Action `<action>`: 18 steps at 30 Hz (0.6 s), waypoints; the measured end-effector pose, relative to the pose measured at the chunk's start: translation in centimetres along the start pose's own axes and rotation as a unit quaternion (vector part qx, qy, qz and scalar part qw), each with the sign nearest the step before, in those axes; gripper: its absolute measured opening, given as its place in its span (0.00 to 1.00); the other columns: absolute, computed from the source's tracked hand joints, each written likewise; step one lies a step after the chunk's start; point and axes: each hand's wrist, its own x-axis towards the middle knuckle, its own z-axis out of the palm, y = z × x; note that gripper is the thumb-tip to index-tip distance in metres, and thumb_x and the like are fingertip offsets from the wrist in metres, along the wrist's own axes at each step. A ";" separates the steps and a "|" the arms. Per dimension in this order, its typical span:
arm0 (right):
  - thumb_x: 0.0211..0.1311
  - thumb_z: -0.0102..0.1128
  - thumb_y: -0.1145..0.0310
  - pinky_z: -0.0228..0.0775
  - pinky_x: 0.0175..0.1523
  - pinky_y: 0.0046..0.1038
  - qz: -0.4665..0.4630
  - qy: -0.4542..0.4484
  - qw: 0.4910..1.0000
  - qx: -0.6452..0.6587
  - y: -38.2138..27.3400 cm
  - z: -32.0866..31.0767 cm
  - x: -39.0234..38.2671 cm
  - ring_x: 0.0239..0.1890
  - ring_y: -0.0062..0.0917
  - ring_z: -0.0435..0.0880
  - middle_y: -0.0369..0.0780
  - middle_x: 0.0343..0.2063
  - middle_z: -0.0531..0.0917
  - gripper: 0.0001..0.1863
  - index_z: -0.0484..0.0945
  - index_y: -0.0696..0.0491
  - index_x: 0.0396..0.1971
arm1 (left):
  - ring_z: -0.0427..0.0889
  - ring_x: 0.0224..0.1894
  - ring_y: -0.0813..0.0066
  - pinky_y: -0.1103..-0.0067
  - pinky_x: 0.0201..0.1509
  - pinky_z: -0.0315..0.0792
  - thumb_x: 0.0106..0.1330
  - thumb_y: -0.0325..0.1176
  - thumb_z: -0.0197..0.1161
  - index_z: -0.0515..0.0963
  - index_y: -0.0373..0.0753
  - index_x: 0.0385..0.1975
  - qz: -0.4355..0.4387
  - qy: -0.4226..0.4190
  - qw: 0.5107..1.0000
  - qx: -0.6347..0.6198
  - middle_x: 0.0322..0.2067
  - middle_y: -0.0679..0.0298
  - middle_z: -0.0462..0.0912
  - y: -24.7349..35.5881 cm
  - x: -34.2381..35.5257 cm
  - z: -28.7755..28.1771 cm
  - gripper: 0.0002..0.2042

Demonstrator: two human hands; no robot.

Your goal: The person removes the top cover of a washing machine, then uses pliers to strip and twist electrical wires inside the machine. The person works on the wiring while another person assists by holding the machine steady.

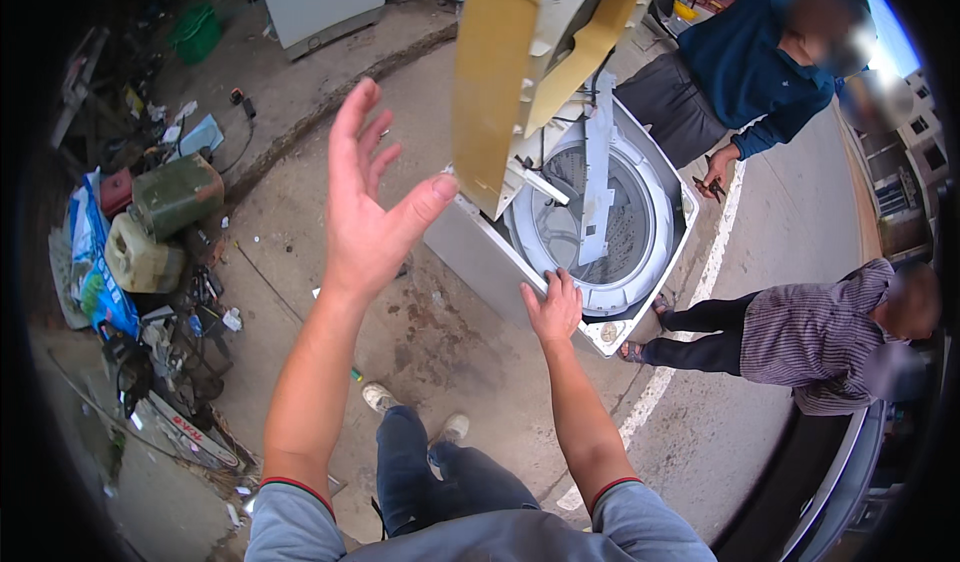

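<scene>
In front of me stands a top-loading washing machine (470, 252) with its yellowed top cover (492, 92) raised and tilted up at the far side. Under it the round tub ring (655, 232) and the drum (628, 202) are exposed, with a pale strip (597, 177) lying across the opening. My left hand (368, 197) is up in the air left of the cover, fingers spread and holding nothing. My right hand (553, 307) rests on the near edge of the tub ring, its fingers stretched out.
A person in dark blue (745, 52) stands beyond the machine with pliers (710, 188) in hand. Another in a striped shirt (810, 337) stands at the right. Jerrycans (178, 197) and scrap lie left; a white cabinet (320, 2) stands at the back, near a green basket (194, 34).
</scene>
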 end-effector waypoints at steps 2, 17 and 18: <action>0.52 0.71 0.44 0.64 0.65 0.48 0.024 0.011 0.999 0.030 -0.2 0.3 1.1 0.58 0.39 0.78 0.45 0.56 0.79 0.31 0.81 0.52 0.48 | 0.60 0.72 0.55 0.62 0.73 0.58 0.49 0.43 0.82 0.48 0.37 0.75 0.078 0.004 0.993 0.090 0.72 0.50 0.55 2.7 3.7 3.4 0.57; 0.51 0.71 0.44 0.62 0.68 0.49 0.010 0.075 0.994 0.073 -1.7 -0.5 0.7 0.46 0.27 0.86 0.37 0.47 0.87 0.22 0.84 0.50 0.32 | 0.68 0.62 0.65 0.69 0.70 0.58 0.60 0.31 0.71 0.60 0.29 0.66 0.208 0.130 0.956 0.161 0.63 0.54 0.67 -2.0 9.3 8.7 0.36; 0.49 0.72 0.46 0.62 0.68 0.49 0.014 0.084 0.993 0.077 -1.8 -0.8 0.9 0.45 0.26 0.86 0.36 0.45 0.87 0.21 0.84 0.49 0.32 | 0.69 0.62 0.65 0.69 0.70 0.59 0.59 0.30 0.71 0.60 0.30 0.67 0.203 0.131 0.958 0.157 0.63 0.54 0.67 -1.6 9.8 8.5 0.37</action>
